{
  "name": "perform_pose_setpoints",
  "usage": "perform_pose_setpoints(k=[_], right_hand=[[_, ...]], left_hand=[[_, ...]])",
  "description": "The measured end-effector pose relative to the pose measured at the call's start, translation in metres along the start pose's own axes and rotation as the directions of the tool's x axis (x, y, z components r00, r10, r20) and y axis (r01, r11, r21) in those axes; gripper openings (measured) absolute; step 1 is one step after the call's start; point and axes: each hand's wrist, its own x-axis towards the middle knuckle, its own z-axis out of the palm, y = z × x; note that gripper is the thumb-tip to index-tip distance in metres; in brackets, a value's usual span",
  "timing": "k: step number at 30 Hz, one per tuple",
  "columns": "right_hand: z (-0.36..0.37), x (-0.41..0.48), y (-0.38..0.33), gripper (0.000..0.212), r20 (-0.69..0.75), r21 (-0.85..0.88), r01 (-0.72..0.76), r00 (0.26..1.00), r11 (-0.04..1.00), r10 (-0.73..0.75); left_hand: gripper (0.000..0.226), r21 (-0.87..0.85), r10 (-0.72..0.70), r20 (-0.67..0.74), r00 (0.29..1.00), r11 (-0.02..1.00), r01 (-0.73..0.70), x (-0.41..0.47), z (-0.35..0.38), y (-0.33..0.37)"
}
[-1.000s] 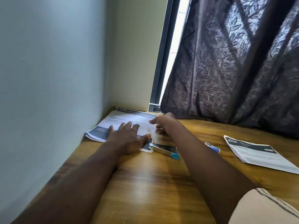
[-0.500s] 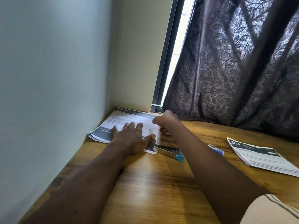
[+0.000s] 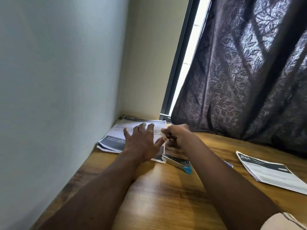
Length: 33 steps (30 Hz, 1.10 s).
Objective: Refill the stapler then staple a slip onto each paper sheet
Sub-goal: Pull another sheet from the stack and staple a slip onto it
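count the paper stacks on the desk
2. One stack lies in the far left corner under the left hand. The other stack lies at the right edge. Single sheets within each can't be counted.

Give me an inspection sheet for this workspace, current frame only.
Surface: wooden table, set into a wall corner.
Job's things: paper stack at the far left by the wall; stapler with a blue end lying just right of it; second paper stack at the right edge.
Clutter: small blue and white item, mostly hidden behind the right forearm.
Hands: left hand flat, fingers spread, pressing on the left stack; right hand curled at that stack's right edge, pinching something pale, hard to identify.
Cables: nothing seen.
Surroundings: dark leaf-patterned curtain, window frame, plain walls.
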Motion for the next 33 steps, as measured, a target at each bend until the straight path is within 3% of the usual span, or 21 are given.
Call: perform_pose_setpoints(k=[4,7,9,11,13,15,19,22,25,29,33], right_hand=[[-0.011,0.002,0.008,0.03,0.023,-0.006,0.137,0.99,0.991,-0.137],[-0.017,0.0,0.015,0.037,-0.021,-0.076,0.351,0.935,0.933,-0.354],[-0.021,-0.008,0.014,0.029,-0.032,-0.067,0.44,0.896,0.895,-0.443],[-0.026,-0.019,0.01,0.023,0.029,0.007,0.476,0.879,0.88,-0.476],[-0.03,-0.027,0.007,0.029,0.12,0.075,0.525,0.839,0.848,-0.53],[-0.029,-0.033,0.005,0.034,0.143,0.007,0.622,0.774,0.783,-0.617],[-0.024,-0.045,0.002,0.018,0.161,-0.241,0.828,0.548,0.506,-0.821],[-0.028,-0.058,-0.003,0.012,0.13,-0.246,0.899,0.401,0.362,-0.907],[-0.039,-0.064,-0.008,0.01,0.062,-0.19,0.916,0.372,0.355,-0.926],[-0.062,-0.071,-0.003,0.015,0.009,-0.322,0.899,0.316,0.297,-0.949],[-0.086,-0.087,0.02,0.02,0.062,-0.573,0.816,0.134,0.075,-0.989]], left_hand=[[0.075,-0.003,0.013,-0.054,0.998,1.0,-0.013,0.001,0.0,-0.001],[0.072,0.009,0.042,-0.107,0.993,0.999,-0.041,0.002,-0.003,0.0],[0.068,-0.004,0.067,-0.165,0.984,0.998,-0.069,0.002,-0.006,0.0],[0.067,-0.022,0.091,-0.224,0.97,0.995,-0.098,0.003,-0.009,-0.001],[0.068,-0.023,0.123,-0.275,0.953,0.991,-0.135,0.003,-0.012,-0.003],[0.071,-0.013,0.147,-0.302,0.942,0.987,-0.158,0.004,-0.013,-0.006],[0.074,0.007,0.181,-0.384,0.906,0.981,-0.193,0.006,-0.015,-0.01],[0.059,0.033,0.202,-0.558,0.805,0.975,-0.221,0.007,-0.021,-0.016],[0.029,0.094,0.227,-0.73,0.645,0.967,-0.235,0.007,-0.028,-0.019],[0.01,0.122,0.294,-0.786,0.543,0.936,-0.33,0.003,-0.03,-0.011],[0.011,0.197,0.418,-0.77,0.482,0.875,-0.443,-0.003,-0.031,0.006]])
